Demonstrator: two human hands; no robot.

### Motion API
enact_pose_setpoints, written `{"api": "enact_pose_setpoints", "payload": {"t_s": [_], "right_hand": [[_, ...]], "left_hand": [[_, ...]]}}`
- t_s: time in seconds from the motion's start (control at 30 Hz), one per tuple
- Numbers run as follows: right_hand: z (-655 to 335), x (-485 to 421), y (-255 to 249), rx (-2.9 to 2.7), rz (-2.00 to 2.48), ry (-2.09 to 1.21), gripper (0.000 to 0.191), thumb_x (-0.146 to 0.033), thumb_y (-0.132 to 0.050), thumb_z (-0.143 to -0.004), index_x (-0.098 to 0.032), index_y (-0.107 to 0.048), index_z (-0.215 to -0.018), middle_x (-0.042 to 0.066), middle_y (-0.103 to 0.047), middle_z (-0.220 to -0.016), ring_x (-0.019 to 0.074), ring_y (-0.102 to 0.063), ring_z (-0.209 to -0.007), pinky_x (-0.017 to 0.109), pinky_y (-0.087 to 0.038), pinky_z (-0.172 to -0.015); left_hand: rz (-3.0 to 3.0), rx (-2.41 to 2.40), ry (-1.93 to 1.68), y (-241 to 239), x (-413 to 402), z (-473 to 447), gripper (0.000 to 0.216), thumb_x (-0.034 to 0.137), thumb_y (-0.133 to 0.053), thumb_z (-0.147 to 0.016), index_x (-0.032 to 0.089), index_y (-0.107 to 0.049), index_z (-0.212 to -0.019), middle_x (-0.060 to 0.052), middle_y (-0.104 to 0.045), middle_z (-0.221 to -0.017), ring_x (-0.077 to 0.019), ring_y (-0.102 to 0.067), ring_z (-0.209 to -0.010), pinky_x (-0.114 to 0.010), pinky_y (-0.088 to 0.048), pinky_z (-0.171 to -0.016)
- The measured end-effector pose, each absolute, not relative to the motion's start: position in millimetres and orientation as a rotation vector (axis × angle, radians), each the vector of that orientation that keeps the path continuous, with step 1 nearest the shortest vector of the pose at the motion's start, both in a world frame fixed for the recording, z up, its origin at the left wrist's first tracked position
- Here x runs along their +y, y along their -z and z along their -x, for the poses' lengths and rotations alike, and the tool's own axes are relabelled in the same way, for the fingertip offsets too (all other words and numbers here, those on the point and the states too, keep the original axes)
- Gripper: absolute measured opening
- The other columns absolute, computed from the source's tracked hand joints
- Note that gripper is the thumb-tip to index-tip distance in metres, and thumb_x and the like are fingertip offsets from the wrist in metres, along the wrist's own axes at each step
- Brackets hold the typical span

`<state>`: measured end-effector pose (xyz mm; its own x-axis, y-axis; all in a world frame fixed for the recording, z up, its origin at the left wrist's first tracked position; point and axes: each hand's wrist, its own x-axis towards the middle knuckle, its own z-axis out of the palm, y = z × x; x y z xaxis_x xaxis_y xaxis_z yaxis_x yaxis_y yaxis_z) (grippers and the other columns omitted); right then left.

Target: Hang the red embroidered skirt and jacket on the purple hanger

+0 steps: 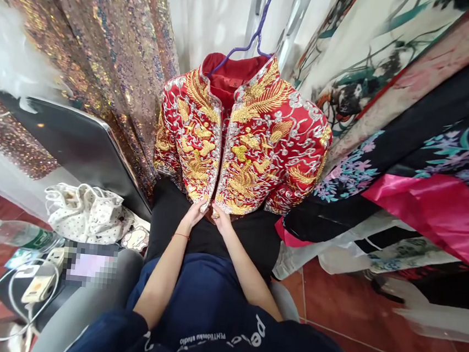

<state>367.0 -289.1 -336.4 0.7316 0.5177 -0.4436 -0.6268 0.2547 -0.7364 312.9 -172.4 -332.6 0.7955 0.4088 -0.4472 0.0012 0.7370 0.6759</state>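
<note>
A red jacket [254,139] with gold and silver embroidery hangs in front of me on a purple hanger [242,48]. Its front edges lie close together, with a narrow dark gap between them. At the bottom of that opening, my left hand [193,215] pinches the hem corner on the left side. My right hand [221,219] grips the matching corner just across the gap. Both hands are closed on the cloth, almost touching each other. Black fabric [249,238] lies across my lap under the jacket's hem.
A sequined cloth [119,37] hangs at left beside a dark, shiny panel [72,138]. Below are a dotted white cloth bag [90,214], a water bottle [17,233] and a power strip with a white cable [41,284]. Floral garments [355,171] crowd the right.
</note>
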Motion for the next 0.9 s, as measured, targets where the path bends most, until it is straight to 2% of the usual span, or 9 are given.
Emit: {"api": "enact_pose_setpoints", "payload": {"t_s": [0.1,0.17,0.33,0.57,0.67,0.83,0.9], "right_hand": [[-365.9,-290.0,340.4,0.109,1.042,-0.783,0.038,-0.036,-0.064,-0.096,-0.017,-0.059,-0.128,0.009,-0.062,-0.128,0.0216,-0.065,-0.107,0.043,-0.058,-0.089],[-365.7,-290.8,343.0,0.103,1.040,-0.785,0.038,-0.036,-0.064,-0.096,-0.017,-0.059,-0.128,0.009,-0.062,-0.127,0.0214,-0.065,-0.106,0.042,-0.058,-0.089],[-367.3,-292.6,346.1,0.076,1.052,-0.761,0.037,-0.036,-0.064,-0.096,-0.017,-0.059,-0.128,0.009,-0.063,-0.125,0.0205,-0.066,-0.104,0.041,-0.059,-0.087],[-369.9,-294.5,348.6,0.043,1.068,-0.717,0.037,-0.034,-0.064,-0.096,-0.017,-0.059,-0.128,0.009,-0.063,-0.125,0.0205,-0.066,-0.104,0.040,-0.059,-0.086],[-371.3,-294.9,351.2,0.040,1.074,-0.729,0.037,-0.035,-0.064,-0.096,-0.017,-0.059,-0.128,0.009,-0.063,-0.125,0.0203,-0.066,-0.103,0.040,-0.059,-0.086],[-372.4,-296.1,353.9,0.030,1.081,-0.768,0.036,-0.036,-0.064,-0.096,-0.017,-0.060,-0.126,0.009,-0.064,-0.125,0.0209,-0.066,-0.105,0.041,-0.058,-0.088],[-372.5,-296.7,354.5,0.025,1.081,-0.772,0.036,-0.036,-0.064,-0.096,-0.017,-0.060,-0.126,0.009,-0.063,-0.125,0.0208,-0.066,-0.105,0.041,-0.058,-0.088]], "left_hand": [[-0.742,0.575,-0.234,328.5,-174.3,-309.4,0.025,0.018,-0.075,-0.084,0.012,-0.071,-0.108,-0.010,-0.073,-0.109,-0.0188,-0.069,-0.100,-0.033,-0.057,-0.090],[-0.751,0.530,-0.232,325.8,-175.9,-307.8,0.030,0.014,-0.080,-0.076,0.011,-0.075,-0.105,-0.013,-0.075,-0.110,-0.0217,-0.069,-0.105,-0.032,-0.055,-0.097],[-0.770,0.479,-0.248,325.6,-179.5,-308.6,0.045,0.019,-0.087,-0.069,0.010,-0.075,-0.111,-0.015,-0.075,-0.116,-0.0277,-0.068,-0.115,-0.041,-0.048,-0.109],[-0.795,0.456,-0.232,328.5,-182.4,-309.4,0.047,0.021,-0.088,-0.068,0.009,-0.075,-0.112,-0.017,-0.075,-0.117,-0.0292,-0.068,-0.118,-0.043,-0.047,-0.112],[-0.804,0.450,-0.235,329.1,-181.8,-309.1,0.048,0.018,-0.088,-0.067,0.011,-0.075,-0.113,-0.015,-0.076,-0.113,-0.0269,-0.070,-0.113,-0.041,-0.049,-0.110],[-0.828,0.501,-0.240,332.4,-180.2,-307.7,0.031,0.019,-0.086,-0.070,0.009,-0.078,-0.098,-0.012,-0.079,-0.093,-0.0203,-0.073,-0.089,-0.039,-0.053,-0.102],[-0.838,0.514,-0.238,332.3,-180.6,-307.1,0.030,0.021,-0.086,-0.071,0.008,-0.078,-0.097,-0.012,-0.078,-0.091,-0.0205,-0.073,-0.087,-0.040,-0.054,-0.101]]}}
